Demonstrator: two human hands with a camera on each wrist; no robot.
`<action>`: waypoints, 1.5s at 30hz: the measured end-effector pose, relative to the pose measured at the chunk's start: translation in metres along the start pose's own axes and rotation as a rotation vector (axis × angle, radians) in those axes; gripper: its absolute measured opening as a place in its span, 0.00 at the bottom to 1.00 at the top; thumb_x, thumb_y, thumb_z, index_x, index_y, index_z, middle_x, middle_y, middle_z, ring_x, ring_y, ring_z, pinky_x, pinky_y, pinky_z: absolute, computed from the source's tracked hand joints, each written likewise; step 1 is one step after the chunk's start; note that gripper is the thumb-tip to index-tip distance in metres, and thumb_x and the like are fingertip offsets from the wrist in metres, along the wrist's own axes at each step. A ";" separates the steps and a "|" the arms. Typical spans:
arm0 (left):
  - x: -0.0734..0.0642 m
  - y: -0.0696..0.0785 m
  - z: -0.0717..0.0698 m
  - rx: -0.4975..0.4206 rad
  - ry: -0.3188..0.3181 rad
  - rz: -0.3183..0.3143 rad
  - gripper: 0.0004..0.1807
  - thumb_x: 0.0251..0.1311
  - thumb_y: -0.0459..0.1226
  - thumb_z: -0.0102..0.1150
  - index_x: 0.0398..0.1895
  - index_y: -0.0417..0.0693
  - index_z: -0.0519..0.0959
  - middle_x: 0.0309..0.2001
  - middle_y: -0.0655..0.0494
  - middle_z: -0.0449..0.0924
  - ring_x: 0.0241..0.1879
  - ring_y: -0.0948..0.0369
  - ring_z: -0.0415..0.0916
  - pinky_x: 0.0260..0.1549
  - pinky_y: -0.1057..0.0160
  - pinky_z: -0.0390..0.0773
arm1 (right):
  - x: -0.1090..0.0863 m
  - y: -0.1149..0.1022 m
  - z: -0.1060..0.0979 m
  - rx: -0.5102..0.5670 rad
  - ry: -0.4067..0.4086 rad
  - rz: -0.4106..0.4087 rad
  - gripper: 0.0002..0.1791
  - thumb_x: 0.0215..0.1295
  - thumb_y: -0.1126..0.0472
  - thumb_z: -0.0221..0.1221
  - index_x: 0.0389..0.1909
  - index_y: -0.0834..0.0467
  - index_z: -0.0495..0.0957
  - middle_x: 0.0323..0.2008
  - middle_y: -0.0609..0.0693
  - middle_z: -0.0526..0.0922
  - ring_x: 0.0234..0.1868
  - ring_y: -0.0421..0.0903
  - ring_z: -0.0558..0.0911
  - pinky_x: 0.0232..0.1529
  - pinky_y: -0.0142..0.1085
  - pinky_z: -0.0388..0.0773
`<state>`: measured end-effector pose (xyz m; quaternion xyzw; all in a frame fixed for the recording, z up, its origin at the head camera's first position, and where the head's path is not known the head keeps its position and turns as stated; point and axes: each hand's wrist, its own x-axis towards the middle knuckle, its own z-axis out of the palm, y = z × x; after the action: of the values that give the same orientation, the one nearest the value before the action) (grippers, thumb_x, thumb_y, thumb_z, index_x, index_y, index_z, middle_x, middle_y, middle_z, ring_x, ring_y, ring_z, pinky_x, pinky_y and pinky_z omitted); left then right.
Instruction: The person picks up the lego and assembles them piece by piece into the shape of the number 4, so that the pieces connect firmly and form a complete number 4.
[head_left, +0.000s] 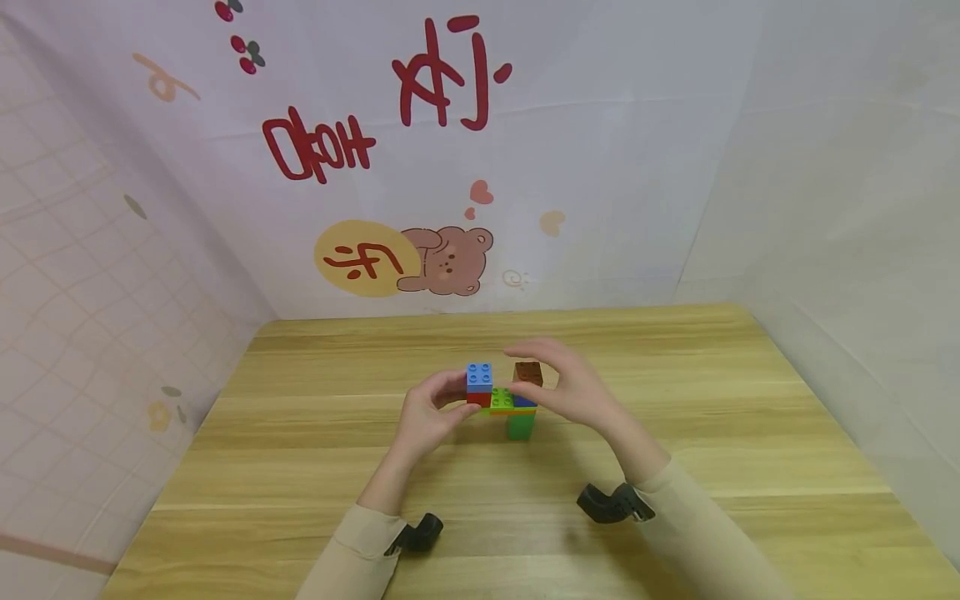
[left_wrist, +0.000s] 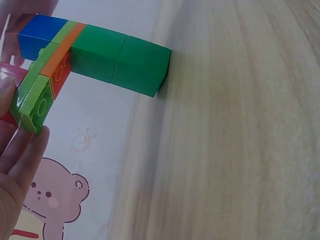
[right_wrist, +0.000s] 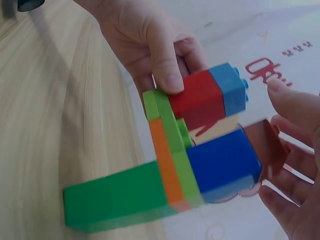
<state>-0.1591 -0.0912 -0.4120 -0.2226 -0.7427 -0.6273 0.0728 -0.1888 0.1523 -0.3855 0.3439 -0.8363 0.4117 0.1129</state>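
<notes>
A toy brick build stands on the table, its column of green bricks [head_left: 520, 426] at the bottom. An orange plate [right_wrist: 165, 159] and lime-green plates [right_wrist: 171, 125] cross the column's top. On one side rises a dark blue brick [right_wrist: 225, 160] capped by a brown brick [right_wrist: 267, 147]; on the other, a red brick [right_wrist: 197, 97] carries a light blue brick [head_left: 479, 377]. My left hand [head_left: 423, 421] holds the red brick's side, thumb on the red and fingers by the overhanging lime plate. Around the brown brick, my right hand [head_left: 573, 392] spreads its thumb and fingers apart.
The wood-grain table [head_left: 315, 467] extends on all sides of the build. A white printed cloth [head_left: 600, 167] hangs behind it and along both sides. Black wrist mounts [head_left: 606, 504] stick out from the beige sleeves.
</notes>
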 end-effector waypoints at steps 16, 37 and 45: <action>-0.002 -0.002 0.001 0.030 0.025 -0.055 0.22 0.52 0.20 0.68 0.53 0.31 0.79 0.49 0.38 0.82 0.49 0.43 0.80 0.53 0.46 0.78 | -0.038 0.028 0.013 0.393 0.067 0.211 0.35 0.59 0.73 0.67 0.69 0.62 0.67 0.59 0.60 0.75 0.58 0.59 0.75 0.61 0.59 0.71; -0.004 -0.001 0.002 -0.014 0.043 -0.068 0.22 0.52 0.20 0.68 0.52 0.29 0.79 0.49 0.36 0.81 0.49 0.42 0.80 0.53 0.46 0.78 | -0.053 0.041 0.038 0.504 0.159 0.261 0.25 0.64 0.70 0.63 0.63 0.64 0.72 0.54 0.62 0.79 0.54 0.45 0.80 0.56 0.43 0.78; -0.004 -0.003 0.003 -0.036 0.039 -0.090 0.23 0.53 0.22 0.69 0.54 0.30 0.78 0.50 0.38 0.81 0.50 0.44 0.79 0.53 0.51 0.79 | -0.055 0.037 0.036 0.483 0.182 0.300 0.25 0.64 0.70 0.63 0.63 0.64 0.72 0.52 0.62 0.80 0.52 0.45 0.80 0.53 0.40 0.80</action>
<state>-0.1562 -0.0900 -0.4165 -0.1779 -0.7389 -0.6475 0.0546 -0.1691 0.1672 -0.4567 0.1950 -0.7420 0.6401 0.0403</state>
